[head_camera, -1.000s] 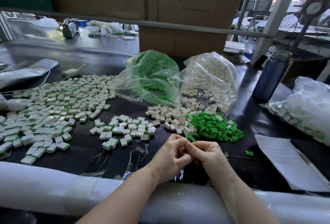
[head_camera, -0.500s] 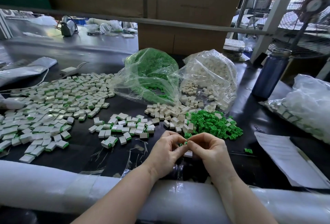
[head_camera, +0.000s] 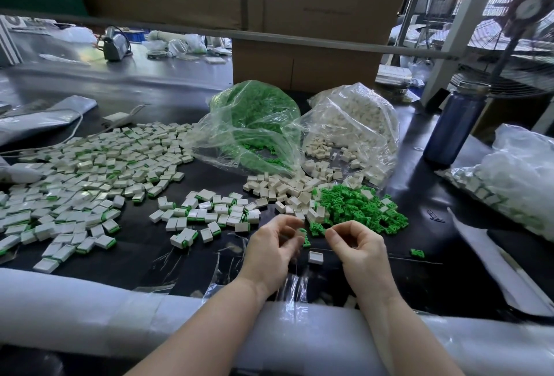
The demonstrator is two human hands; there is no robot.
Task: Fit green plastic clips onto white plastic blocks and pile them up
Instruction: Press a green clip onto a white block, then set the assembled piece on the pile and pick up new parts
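Both forearms come up from the bottom edge, bare, angling in toward each other so the hands end up close together near the middle, just apart and not touching. Left hand [head_camera: 274,251] is back-of-hand toward the camera, fingers curled inward with the tips bunched near the thumb; the fingertips are blurred, so I can't tell whether they're pinching anything. Right hand [head_camera: 358,248] mirrors it, knuckles up, thumb and index finger brought together in a small pinch pointing toward the left hand, other fingers curled under. Whatever sits between those tips is too small to make out. Both wrists are fairly straight.
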